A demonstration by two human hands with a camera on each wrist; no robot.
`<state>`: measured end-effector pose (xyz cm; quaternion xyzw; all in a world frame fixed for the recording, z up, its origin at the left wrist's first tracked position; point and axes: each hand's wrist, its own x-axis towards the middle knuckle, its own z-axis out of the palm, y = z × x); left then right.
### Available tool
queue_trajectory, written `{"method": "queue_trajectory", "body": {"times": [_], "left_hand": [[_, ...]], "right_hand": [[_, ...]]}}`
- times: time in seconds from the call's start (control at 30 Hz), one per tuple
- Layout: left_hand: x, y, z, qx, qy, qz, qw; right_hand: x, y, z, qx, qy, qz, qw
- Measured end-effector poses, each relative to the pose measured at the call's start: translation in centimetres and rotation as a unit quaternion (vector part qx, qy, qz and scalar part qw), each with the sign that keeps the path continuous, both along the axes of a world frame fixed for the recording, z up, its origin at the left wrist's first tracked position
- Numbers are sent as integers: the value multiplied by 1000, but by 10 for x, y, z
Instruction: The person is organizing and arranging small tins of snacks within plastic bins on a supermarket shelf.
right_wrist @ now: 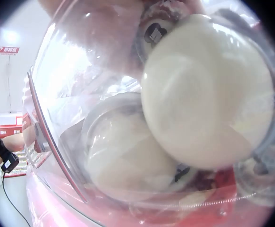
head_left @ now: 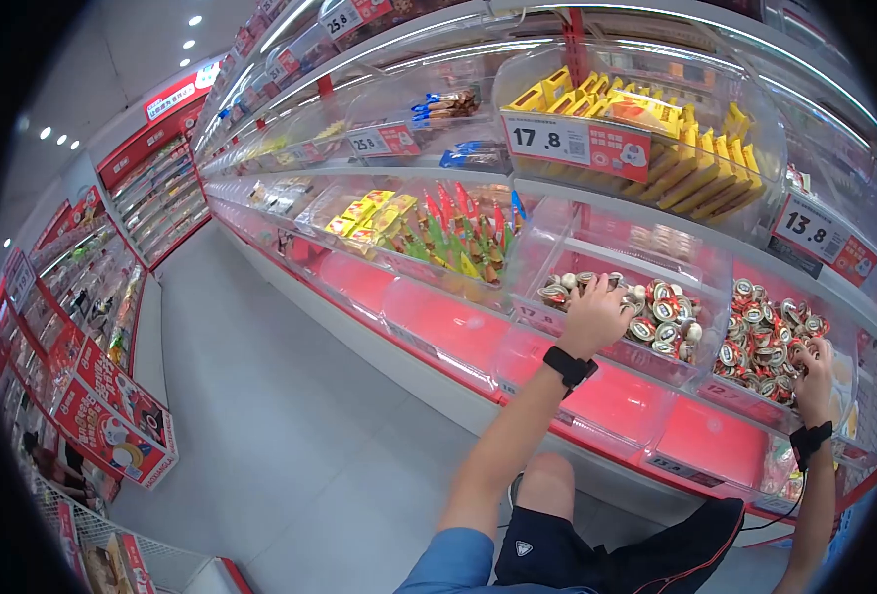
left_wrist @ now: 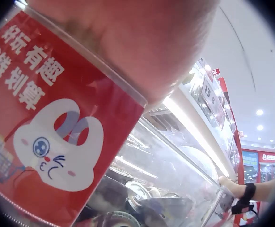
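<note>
In the head view my left hand (head_left: 602,315) reaches over the front of a clear bin (head_left: 607,348), fingers spread loosely on small round sealed cups (head_left: 664,309). Its palm looms large at the top of the left wrist view, beside a red rabbit sign (left_wrist: 57,142). My right hand (head_left: 817,381) is at the right side of the neighbouring bin, its bent fingers among red-and-white round cups (head_left: 763,337). Through clear plastic, the right wrist view shows large pale cup bottoms (right_wrist: 206,90) below that hand; whether its fingers pinch a cup, I cannot tell.
Yellow packets (head_left: 696,148) fill a bin on the shelf above, behind a price sign (head_left: 547,139). Green and red packs (head_left: 458,233) stand left of the cups. Red-bottomed trays (head_left: 438,327) line the lower shelf. A grey aisle floor (head_left: 260,396) runs along the left.
</note>
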<state>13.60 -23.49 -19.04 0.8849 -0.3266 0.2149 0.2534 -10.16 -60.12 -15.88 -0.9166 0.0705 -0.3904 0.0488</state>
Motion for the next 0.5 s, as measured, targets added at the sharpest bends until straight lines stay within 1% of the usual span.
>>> {"method": "queue_trajectory", "body": {"times": [0.03, 0.13, 0.17, 0.27, 0.4, 0.5], "left_hand": [[1, -1, -4, -24, -24, -1, 999], [3, -3, -11, -40, -83, 17, 996], [3, -5, -12, -52, -87, 14, 995], [-3, -4, -5, -31, -66, 30, 997], [-3, -6, -6, -33, -63, 37, 997], [-3, -5, -7, -48, -103, 45, 993]], "right_hand": [[0, 3, 1, -29, -21, 14, 999], [-3, 14, 10, -78, 10, 58, 995], [-3, 17, 13, -102, 19, 65, 993], [-3, 28, 19, -154, 28, 66, 985], [4, 24, 15, -170, 21, 74, 982], [5, 28, 18, -202, 0, 86, 976]]}}
